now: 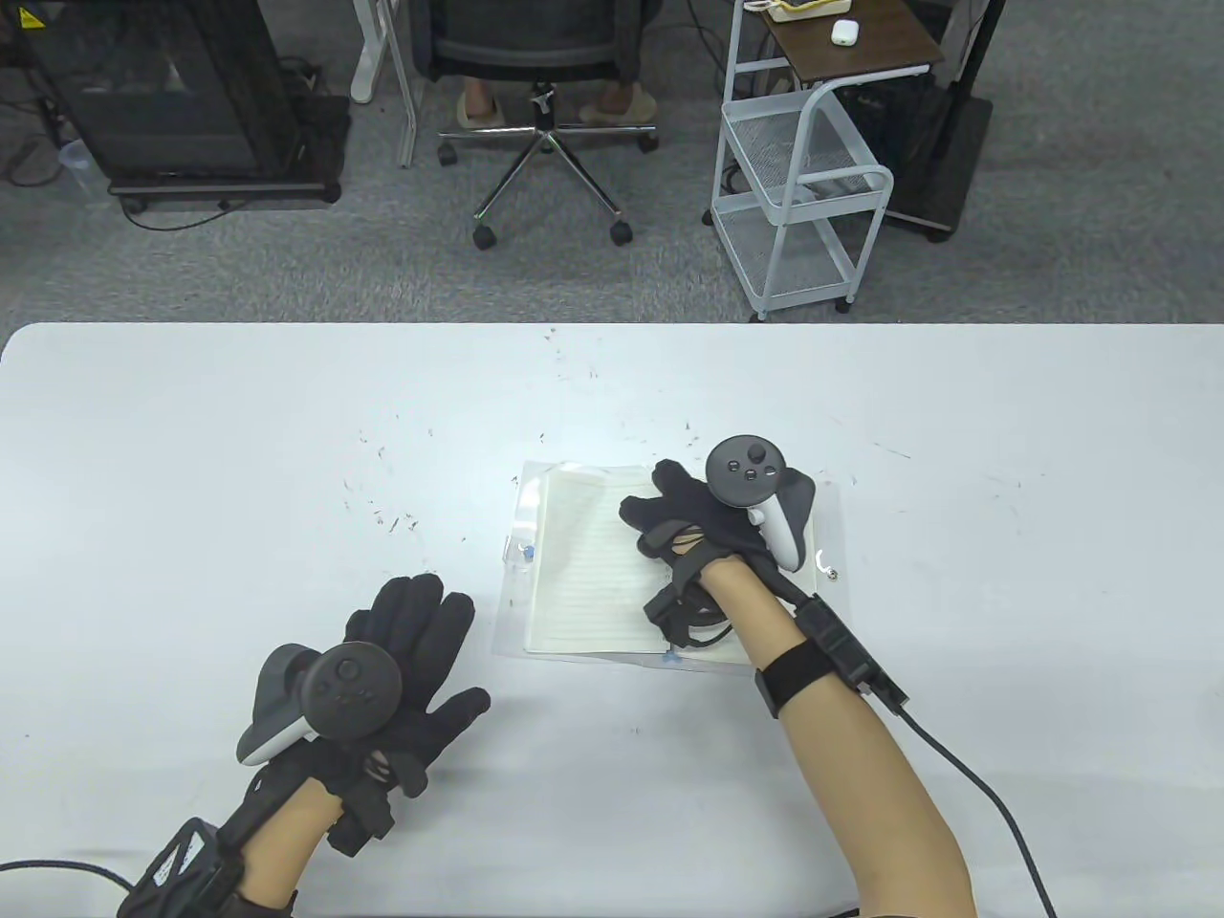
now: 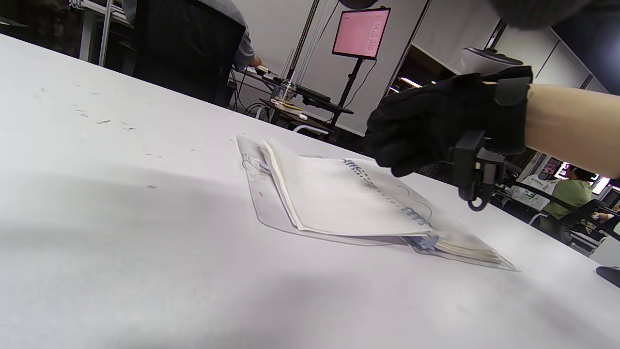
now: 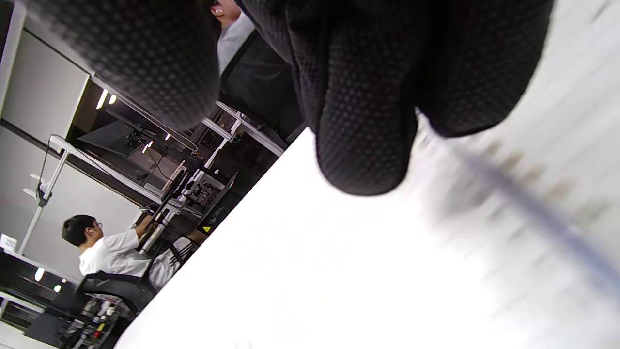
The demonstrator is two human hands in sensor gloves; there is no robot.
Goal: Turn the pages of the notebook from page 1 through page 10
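The notebook lies open and flat on the white table, directly under and to the left of the right hand. Its lined left page is bare; the right hand covers the spiral binding and most of the right-hand side. A clear plastic cover sticks out past the page edges on the side away from the hand. In the left wrist view the stack of pages on the left lies flat, and the blue-and-white coils run along the middle, passing beneath the gloved fingers.

The right hand is held palm down just above the paper near the binding, fingers curled loosely downward and bunched close together. The left wrist view shows a gap between the fingertips and the page, so it seems to hover rather than press; whether it pinches a sheet cannot be told. In the right wrist view the fingertips hang large and dark over a blurred white surface. Its forearm reaches in at a slant from the lower right, with a tracker on the back of the hand.

The left hand rests well apart from the notebook, to its lower left, palm down on the table with fingers spread and straight, holding nothing. Its tracker sits on the back of the hand
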